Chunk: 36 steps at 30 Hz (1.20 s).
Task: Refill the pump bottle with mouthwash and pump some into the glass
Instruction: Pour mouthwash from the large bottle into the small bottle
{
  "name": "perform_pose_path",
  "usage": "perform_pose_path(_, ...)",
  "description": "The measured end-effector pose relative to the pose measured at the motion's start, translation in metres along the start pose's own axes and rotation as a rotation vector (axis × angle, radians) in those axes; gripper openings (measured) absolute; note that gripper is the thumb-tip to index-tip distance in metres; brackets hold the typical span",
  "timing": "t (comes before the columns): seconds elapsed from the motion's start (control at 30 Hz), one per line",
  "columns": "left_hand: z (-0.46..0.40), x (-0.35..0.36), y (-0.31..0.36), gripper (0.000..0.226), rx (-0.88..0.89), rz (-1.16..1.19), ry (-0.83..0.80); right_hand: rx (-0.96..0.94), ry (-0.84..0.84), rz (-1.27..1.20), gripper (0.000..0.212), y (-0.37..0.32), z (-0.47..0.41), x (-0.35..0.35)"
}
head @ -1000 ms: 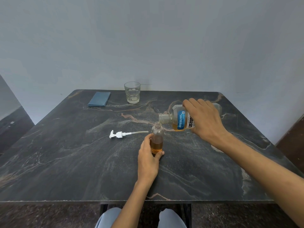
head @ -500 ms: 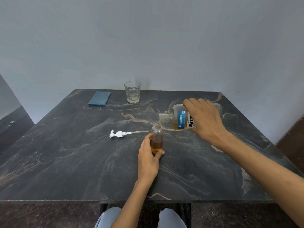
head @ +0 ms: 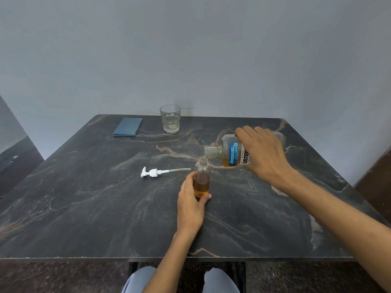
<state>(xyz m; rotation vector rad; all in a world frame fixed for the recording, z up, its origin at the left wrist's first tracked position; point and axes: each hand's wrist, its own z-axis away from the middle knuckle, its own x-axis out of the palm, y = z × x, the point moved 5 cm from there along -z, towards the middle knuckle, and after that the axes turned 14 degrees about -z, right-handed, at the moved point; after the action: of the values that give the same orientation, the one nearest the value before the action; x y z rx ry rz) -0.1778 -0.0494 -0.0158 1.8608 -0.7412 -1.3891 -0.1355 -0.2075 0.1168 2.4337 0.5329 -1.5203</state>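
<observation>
Mouthwash is being poured in the head view, the only view given. One pump bottle (head: 202,178) stands upright near the middle of the table (head: 84,208), its lower part gripped by the left hand (head: 191,205), whose thumb and fingers are curled round it. Amber liquid is seen in roughly its lower third, so the refill is judged to be under way but unfinished. One mouthwash bottle (head: 232,152) is held tipped on its side by the right hand (head: 265,154), fingers wrapped over its body, its open neck just above and beside the pump bottle's mouth; whether a stream is running at present cannot be told. One pump head (head: 153,172) with its tube is laid on the table to the left of the bottle, not yet refitted. One glass (head: 170,119) is set at the far edge, well apart; amber liquid is not visible in it, so pumping is judged still to be done. One blue pad (head: 128,126) is lying beside the glass.
</observation>
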Motion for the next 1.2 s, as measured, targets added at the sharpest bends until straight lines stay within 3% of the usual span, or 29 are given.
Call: perform_pose_path(1.2, -0.0019, 0.0023, -0.0029, 0.067, -0.005, -0.01, 0.007, -0.002, -0.006, -0.01, 0.064, -0.0003, 0.0015, -0.0005)
